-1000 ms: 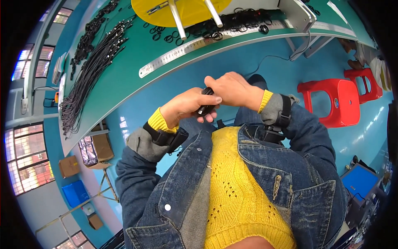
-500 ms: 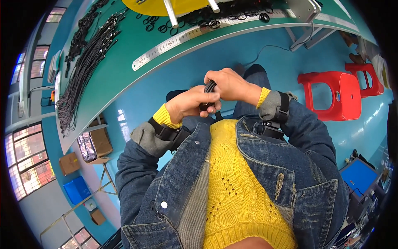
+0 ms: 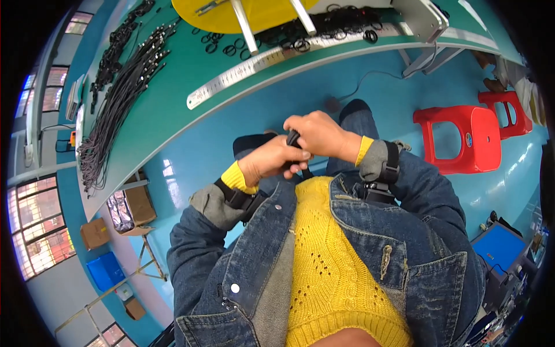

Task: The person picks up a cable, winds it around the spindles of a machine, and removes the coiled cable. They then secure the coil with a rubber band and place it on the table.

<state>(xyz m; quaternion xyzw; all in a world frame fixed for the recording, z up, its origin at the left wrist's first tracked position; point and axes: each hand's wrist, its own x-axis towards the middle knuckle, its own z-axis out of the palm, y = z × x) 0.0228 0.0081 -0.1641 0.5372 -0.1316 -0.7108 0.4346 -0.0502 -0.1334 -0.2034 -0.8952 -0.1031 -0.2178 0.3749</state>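
Between my two hands, in front of my body, is a small coil of black cable [image 3: 293, 139]. My left hand [image 3: 270, 156] is closed round its lower part, with the thumb laid across the front. From the right, my right hand [image 3: 321, 136] comes against the top of the coil with its fingers curled. Part of the coil and the right fingertips are hidden by the hands. Both hands are held over my lap, apart from the green worktable [image 3: 167, 87].
A steel ruler [image 3: 237, 73] lies along the table's near edge, with black cable rings [image 3: 300, 45] beyond it. Loose black cables [image 3: 115, 115] spread at the left. A yellow disc [image 3: 231, 14] stands at the back. Red stools [image 3: 480, 139] are on the floor at right.
The view has tilted a little, so table and hands appear lower. My hands remain together on the coil, less of which now shows between them.
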